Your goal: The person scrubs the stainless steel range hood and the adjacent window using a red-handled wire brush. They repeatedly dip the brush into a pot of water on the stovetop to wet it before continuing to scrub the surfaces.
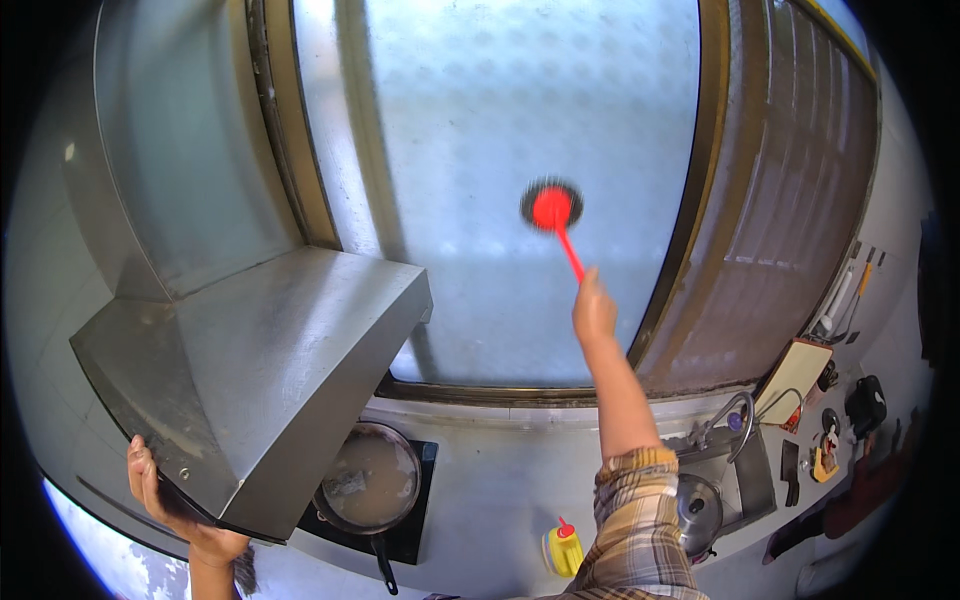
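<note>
My right hand (595, 309) is closed on the red handle of a round scrub brush (553, 208), whose dark bristles lie against the frosted window pane (480, 300) and look slightly blurred. At the lower left, my left hand (169, 502) grips the lower front edge of a stainless-steel range hood (300, 330). A dark patch of bristles or fur shows beside the left wrist; what it is, I cannot tell. Below the window, a yellow bottle with a red cap (564, 549) stands on the counter, left of my right sleeve.
A frying pan of cloudy liquid (371, 480) sits on a black cooktop (426, 499) under the hood. To the right are a sink (752, 487), a faucet (739, 424), a lidded pot (697, 510), a cleaver (790, 469) and a cutting board (795, 379). Another person's dark red sleeve (870, 487) shows far right.
</note>
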A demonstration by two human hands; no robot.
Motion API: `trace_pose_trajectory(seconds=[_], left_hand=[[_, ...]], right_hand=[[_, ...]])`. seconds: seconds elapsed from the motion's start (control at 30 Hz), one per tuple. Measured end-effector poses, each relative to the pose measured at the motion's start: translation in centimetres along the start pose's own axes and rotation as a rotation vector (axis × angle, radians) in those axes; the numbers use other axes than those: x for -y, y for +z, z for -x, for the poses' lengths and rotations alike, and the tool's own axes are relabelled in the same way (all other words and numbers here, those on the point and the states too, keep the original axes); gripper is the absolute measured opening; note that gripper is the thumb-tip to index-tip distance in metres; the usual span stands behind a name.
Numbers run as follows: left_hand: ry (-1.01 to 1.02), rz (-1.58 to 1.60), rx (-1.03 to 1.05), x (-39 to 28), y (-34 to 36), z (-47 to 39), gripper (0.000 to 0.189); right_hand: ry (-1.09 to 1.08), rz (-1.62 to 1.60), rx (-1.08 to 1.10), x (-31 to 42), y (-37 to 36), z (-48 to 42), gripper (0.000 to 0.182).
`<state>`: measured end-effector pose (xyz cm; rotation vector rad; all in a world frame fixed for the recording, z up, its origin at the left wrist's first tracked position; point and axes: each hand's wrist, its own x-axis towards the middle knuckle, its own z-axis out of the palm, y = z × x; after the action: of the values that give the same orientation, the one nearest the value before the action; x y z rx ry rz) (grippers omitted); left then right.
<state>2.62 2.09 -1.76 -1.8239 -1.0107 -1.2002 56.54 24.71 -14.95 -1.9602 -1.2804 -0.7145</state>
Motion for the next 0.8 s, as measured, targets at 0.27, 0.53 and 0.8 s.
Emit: trace_pose_trajectory(seconds=[0.27,0.53,0.8], left_hand=[[-0.018,-0.028,0.015,0.2,0.0,0.1,0.088],[-0.011,0.118,-0.035,1.9,-0.9,1.2,0.109],[0.067,0.241,-0.059,1.3,1.0,-0.3,0.108]], right_hand=[[0.105,-0.140,0.058,5.4,0.1,-2.6,0.013],[-0.093,-0.143,0.590,5.0,5.2,10.8,0.018],[-0.337,-0.375,1.107,7.7,-3.2,15.5,0.030]])
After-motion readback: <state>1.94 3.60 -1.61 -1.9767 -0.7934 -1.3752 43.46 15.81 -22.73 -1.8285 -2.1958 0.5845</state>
